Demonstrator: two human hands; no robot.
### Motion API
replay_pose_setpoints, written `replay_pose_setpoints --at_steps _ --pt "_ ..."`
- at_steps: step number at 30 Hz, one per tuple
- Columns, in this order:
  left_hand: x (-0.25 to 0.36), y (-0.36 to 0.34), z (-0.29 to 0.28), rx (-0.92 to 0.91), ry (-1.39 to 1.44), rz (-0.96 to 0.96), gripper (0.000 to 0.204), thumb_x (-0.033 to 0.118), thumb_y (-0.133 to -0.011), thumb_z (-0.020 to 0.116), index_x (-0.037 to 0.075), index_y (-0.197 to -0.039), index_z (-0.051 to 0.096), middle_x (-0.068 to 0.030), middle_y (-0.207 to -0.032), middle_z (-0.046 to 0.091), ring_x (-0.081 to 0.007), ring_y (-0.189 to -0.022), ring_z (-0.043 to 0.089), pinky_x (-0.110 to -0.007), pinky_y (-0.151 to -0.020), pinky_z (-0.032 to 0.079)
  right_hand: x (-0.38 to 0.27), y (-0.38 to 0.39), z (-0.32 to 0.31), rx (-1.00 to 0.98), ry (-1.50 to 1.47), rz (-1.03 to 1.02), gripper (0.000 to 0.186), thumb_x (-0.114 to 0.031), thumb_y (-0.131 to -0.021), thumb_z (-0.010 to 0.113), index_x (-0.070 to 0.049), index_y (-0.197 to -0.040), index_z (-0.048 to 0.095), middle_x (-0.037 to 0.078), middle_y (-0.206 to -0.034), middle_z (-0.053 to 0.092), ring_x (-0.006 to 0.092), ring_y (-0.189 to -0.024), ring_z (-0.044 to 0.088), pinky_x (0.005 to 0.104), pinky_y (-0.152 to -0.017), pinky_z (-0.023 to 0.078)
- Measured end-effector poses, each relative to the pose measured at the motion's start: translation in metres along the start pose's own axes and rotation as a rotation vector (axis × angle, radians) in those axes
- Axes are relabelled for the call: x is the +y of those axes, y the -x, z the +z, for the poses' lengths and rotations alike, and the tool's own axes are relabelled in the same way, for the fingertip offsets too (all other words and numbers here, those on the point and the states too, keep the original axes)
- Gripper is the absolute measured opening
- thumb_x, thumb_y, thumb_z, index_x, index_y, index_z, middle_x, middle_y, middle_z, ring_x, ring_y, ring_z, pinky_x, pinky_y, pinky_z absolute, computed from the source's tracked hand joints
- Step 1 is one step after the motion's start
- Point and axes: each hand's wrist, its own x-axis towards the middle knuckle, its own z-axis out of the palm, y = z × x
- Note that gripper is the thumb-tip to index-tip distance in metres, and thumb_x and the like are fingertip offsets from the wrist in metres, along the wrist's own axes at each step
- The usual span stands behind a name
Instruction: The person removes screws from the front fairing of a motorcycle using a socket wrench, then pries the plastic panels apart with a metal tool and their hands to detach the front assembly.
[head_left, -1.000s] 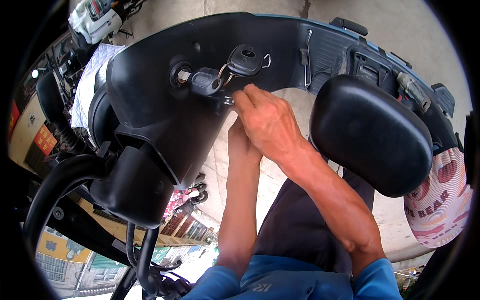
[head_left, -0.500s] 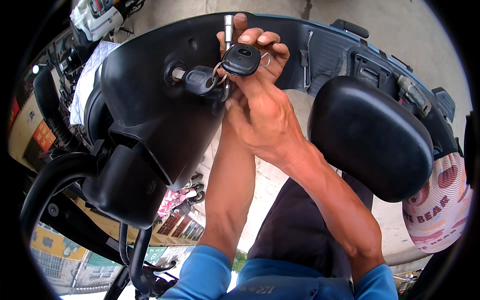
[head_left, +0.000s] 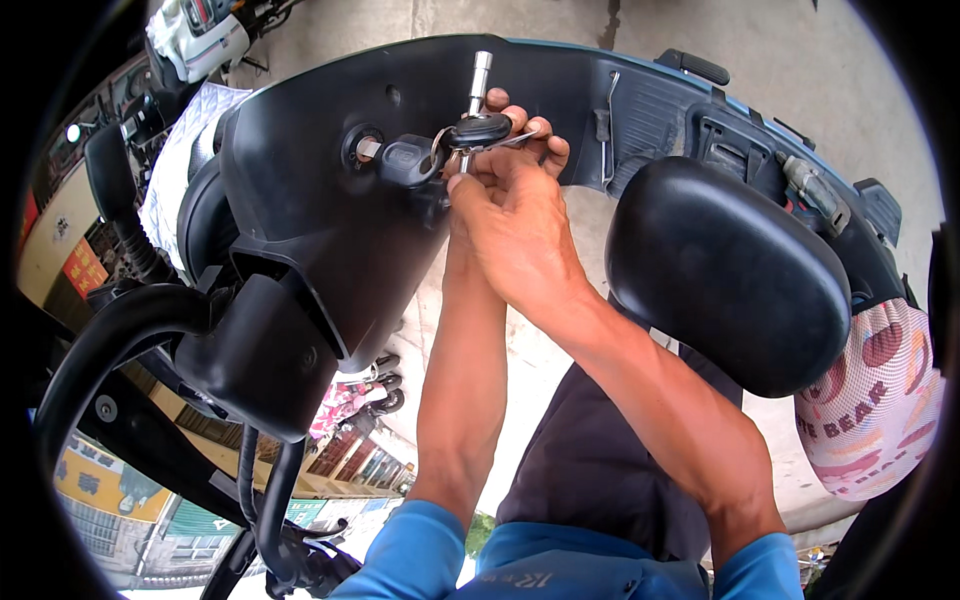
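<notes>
I have a slim silver tool (head_left: 480,80) at my hands, its thicker end pointing away from me, just right of the key in the lock. My right grip (head_left: 525,225) pinches it near the lower end, thumb (head_left: 464,190) pressed to the shaft. My left grip (head_left: 541,130) reaches up behind the right one with its fingers curled beside the tool; most of it is hidden, so I can't tell whether it is closed on the metal.

Across the tool's middle, in front of it, hangs a black fob (head_left: 482,130) with a bent wire clip (head_left: 510,142). A metal ring (head_left: 437,148) joins the fob to the black-headed key (head_left: 405,160), which sits in the round lock (head_left: 360,150) to the left. That lock is set in the scooter's dark front panel (head_left: 290,130).

Further right, the ribbed footboard (head_left: 650,130) carries a thin rod with a dark handle (head_left: 603,125), and beyond it lies a greyish power tool (head_left: 815,195). Nearer me bulges a black padded seat (head_left: 730,275), with a pink patterned cover (head_left: 870,400) beside it. On my left curves a thick black tube (head_left: 160,312).
</notes>
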Motion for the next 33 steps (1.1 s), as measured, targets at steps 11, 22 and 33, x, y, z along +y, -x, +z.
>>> replay_pose_setpoints --at_steps 11,22,33 --pt "-0.027 0.053 -0.002 0.297 -0.426 0.148 0.04 0.038 -0.113 0.052 0.008 -0.14 0.058 -0.0084 -0.129 0.065 -0.0215 -0.12 0.061 -0.044 -0.104 0.053 -0.012 0.047 -0.043 -0.145 0.179 0.282 0.032 -0.013 -0.107 0.054 0.01 -0.126 0.065 0.021 -0.092 0.071 0.0279 -0.08 0.072 0.0415 -0.076 0.057" --pt "-0.026 0.092 0.041 0.258 -0.455 0.31 0.039 0.028 -0.106 0.068 0.007 -0.138 0.062 -0.0059 -0.121 0.069 -0.02 -0.117 0.062 -0.04 -0.102 0.048 -0.059 0.065 -0.072 -0.3 1.239 -0.267 0.025 0.006 -0.084 0.067 0.013 -0.107 0.069 0.028 -0.094 0.07 0.0414 -0.085 0.075 0.0475 -0.08 0.061" --pt "-0.035 0.09 0.057 0.556 -0.477 0.379 0.039 0.026 -0.102 0.077 0.005 -0.132 0.065 -0.0066 -0.123 0.07 -0.0164 -0.109 0.064 -0.035 -0.091 0.05 -0.095 0.014 -0.074 -0.535 1.336 -0.052 0.015 -0.003 -0.092 0.064 0.003 -0.096 0.078 0.028 -0.089 0.074 0.0441 -0.091 0.074 0.051 -0.082 0.058"
